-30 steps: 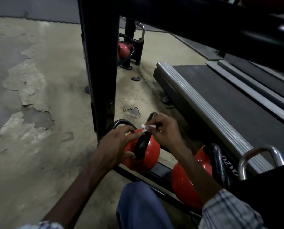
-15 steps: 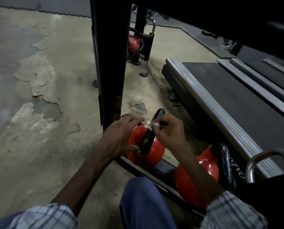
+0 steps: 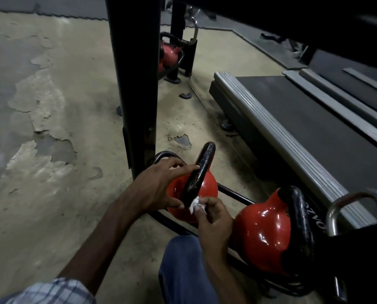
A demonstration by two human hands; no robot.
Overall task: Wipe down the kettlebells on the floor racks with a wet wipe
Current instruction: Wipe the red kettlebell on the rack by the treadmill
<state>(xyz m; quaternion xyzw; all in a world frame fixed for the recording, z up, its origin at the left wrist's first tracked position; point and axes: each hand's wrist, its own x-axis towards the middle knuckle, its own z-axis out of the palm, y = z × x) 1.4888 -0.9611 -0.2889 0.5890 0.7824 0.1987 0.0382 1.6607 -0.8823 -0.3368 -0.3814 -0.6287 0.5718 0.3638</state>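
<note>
A red kettlebell (image 3: pixel 207 187) with a black handle sits on a low black floor rack (image 3: pixel 235 195). My left hand (image 3: pixel 159 187) rests against its left side, index finger stretched along the handle and thumb on the lower body. My right hand (image 3: pixel 213 218) pinches a small crumpled white wet wipe (image 3: pixel 195 204) and presses it to the bottom of the handle. A second, larger red kettlebell (image 3: pixel 264 235) stands to the right on the same rack. A third red kettlebell (image 3: pixel 168 54) sits on a further rack at the back.
A thick black rack upright (image 3: pixel 137 84) rises just left of the kettlebell. A treadmill deck with a ribbed silver side rail (image 3: pixel 277 137) runs along the right. A chrome handle (image 3: pixel 356 200) stands at right. My blue-trousered knee (image 3: pixel 183 270) is below. The concrete floor (image 3: pixel 51 119) has peeling patches.
My right hand has slid the wipe from the top of the handle down to its base. My left hand stays against the kettlebell's left side.
</note>
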